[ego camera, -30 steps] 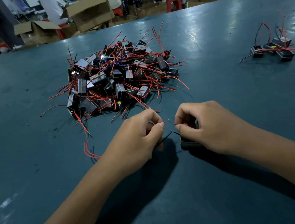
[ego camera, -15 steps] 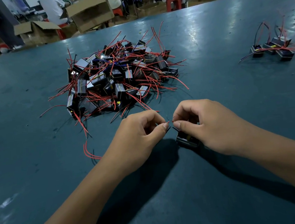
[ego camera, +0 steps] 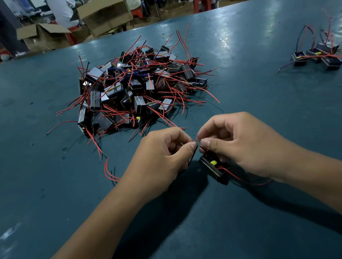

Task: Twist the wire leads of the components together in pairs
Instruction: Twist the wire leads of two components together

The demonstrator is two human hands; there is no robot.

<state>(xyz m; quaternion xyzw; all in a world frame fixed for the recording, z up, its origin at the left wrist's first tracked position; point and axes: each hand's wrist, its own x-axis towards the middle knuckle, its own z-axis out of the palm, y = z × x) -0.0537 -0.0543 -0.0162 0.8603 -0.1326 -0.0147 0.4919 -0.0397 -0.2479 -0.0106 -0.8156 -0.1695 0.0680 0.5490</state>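
Mid-twist, I'd say: left hand [ego camera: 160,158] and right hand [ego camera: 239,142] meet fingertip to fingertip, each pinching wire leads [ego camera: 196,142] of the black component [ego camera: 212,167] just above the counter [ego camera: 44,186] — next, roll them tight

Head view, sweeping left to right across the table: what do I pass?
Big pile of components → left hand → pinched wire leads → component being worked on → right hand → small group of components.

Black component [ego camera: 212,167] with yellow tab, tilted off the table, red lead trailing to 4 o'clock; unsorted pile [ego camera: 137,88] at 11 o'clock.
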